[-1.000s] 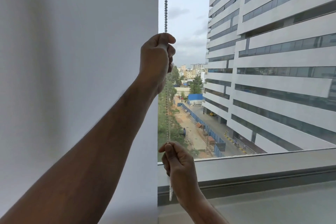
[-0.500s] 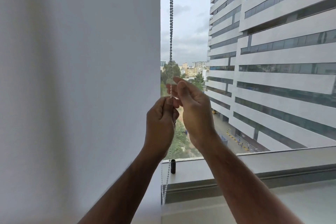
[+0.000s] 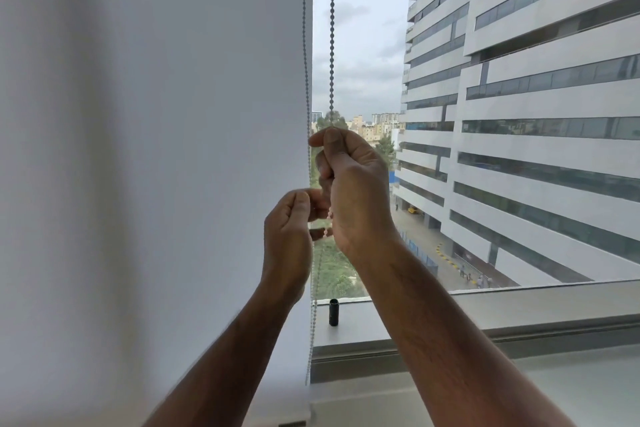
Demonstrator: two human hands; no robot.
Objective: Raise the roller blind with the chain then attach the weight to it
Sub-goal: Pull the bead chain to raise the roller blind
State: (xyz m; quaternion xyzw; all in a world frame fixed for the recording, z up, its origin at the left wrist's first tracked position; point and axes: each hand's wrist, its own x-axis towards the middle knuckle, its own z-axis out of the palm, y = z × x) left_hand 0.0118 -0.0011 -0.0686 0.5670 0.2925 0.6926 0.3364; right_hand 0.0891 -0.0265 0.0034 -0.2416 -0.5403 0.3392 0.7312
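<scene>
Chain (image 3: 332,45) pinched in right hand (image 3: 353,191) fingers, left hand (image 3: 289,236) fingers closed just below

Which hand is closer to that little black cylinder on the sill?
Left. The left hand is above the cylinder, slightly to its left; the right hand is higher up the chain.

One head-worn view looks forward, close behind both raised forearms. The right hand (image 3: 353,191) sits near centre. The window (image 3: 485,114) lies beyond it.
</scene>
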